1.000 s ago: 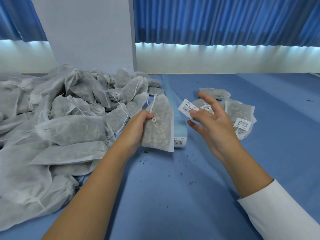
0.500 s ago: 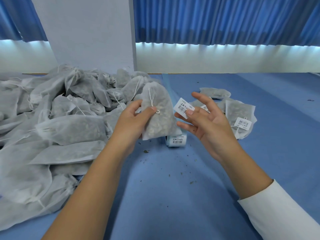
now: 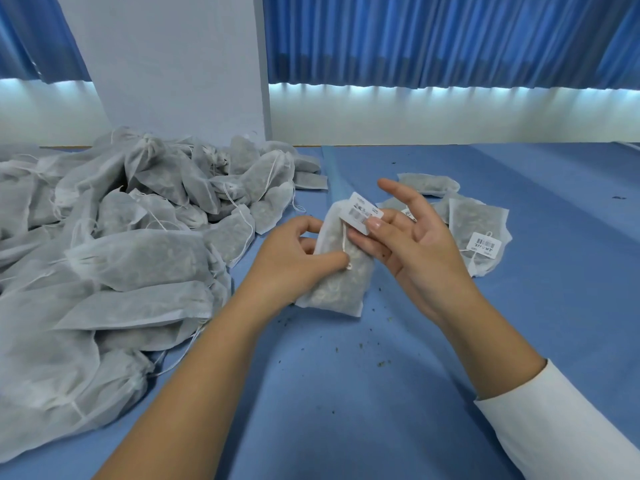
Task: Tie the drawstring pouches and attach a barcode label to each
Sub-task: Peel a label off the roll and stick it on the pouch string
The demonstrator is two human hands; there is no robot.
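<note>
- Between the two hands, one pouch (image 3: 337, 289) is held low over the table (image 3: 346, 410). I cannot tell whether its lower end touches the cloth.
- The left hand (image 3: 294, 261) grips the pouch's left side, its fingers curled round the edge and its thumb laid across the front near the string (image 3: 344, 242).
- The right hand (image 3: 419, 247) pinches a label (image 3: 362, 212) between the thumb and the lower fingers, while the other fingers spread upward.
- The label lies against the pouch's top right corner, and the string hangs down the front just below it.
- The string ends in a small knot. Whether the neck is tied shut, or the label is yet fixed to the string, I cannot tell.
- My judgement is that the labelling of this pouch is the step in hand and is not finished.
- Just right of the right hand lie a few done pouches (image 3: 479, 220), and one plainly carries a tag (image 3: 485, 244) on its string.
- Left of the left hand, a large pile (image 3: 121, 254) of pouches shows loose strings and no labels that I can see.
- Judging by the two heaps, only a small share is done and most of the work is left.
- Dark crumbs (image 3: 382, 363) lie scattered on the table between the wrists.
</note>
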